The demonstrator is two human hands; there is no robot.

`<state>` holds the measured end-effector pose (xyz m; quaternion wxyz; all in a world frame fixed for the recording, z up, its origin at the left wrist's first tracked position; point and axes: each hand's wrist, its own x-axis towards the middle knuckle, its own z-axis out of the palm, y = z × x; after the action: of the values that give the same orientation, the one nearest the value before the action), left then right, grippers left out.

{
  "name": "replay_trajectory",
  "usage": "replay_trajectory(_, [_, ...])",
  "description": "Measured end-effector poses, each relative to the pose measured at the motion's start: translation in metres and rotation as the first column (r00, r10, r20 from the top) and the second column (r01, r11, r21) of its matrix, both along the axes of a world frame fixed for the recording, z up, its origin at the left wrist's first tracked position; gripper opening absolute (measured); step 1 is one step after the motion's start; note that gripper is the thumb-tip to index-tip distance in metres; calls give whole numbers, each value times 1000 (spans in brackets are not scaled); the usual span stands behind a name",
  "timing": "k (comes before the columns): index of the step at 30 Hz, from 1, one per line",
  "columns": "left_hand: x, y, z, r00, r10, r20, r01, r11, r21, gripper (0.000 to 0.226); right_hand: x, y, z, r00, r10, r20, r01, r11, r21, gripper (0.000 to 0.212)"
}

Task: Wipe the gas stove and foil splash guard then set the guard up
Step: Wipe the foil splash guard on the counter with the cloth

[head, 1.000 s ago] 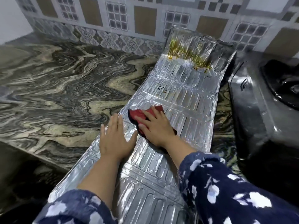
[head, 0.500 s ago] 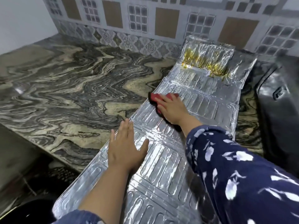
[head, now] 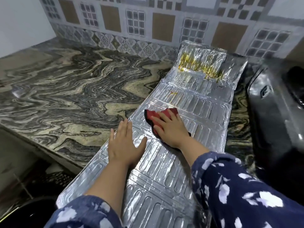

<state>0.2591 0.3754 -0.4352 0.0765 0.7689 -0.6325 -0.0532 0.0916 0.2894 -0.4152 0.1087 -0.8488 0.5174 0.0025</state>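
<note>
The silver foil splash guard [head: 204, 111] lies unfolded flat across the marble counter, its far panel bent up against the tiled wall and streaked with yellow grease. My right hand [head: 169, 129] presses a red cloth [head: 152, 115] flat onto the guard's middle panel. My left hand [head: 123, 145] lies palm down with fingers spread on the guard's left edge, holding it still. The dark gas stove [head: 273, 116] sits at the right edge of the view, only partly visible.
Wavy grey-and-tan marble counter [head: 74, 96] spreads to the left of the guard. The patterned tile wall [head: 136, 23] runs along the back. The guard's near end overhangs the counter edge above a dark floor and a black round object [head: 28, 209].
My right hand slid the red cloth away along the guard to the middle panel and has stayed near there. My left hand kept pressing the left edge. The view shifted.
</note>
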Motion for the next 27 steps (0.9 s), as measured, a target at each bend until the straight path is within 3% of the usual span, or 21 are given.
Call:
replay_trajectory(6, [19,19,-1,1000,-23,5,23,1000,13,86,-15,52,4,1000,12,24,-12,1000,-13,52])
replay_trajectory(16, [74,55,3,994,-42,99,33,995,94,100,33,99,5,998,36,54,-39,998,59,56])
replay_trajectory(20, [72,52,16,991,-39,131,13,981,193,83,35,102,8,997,52,50,-55,998,44,59])
replay_trajectory(27, [34,16,32,996,-92,17,90,993,82,61,30,95,6,989,132,73,-132,991,7,55])
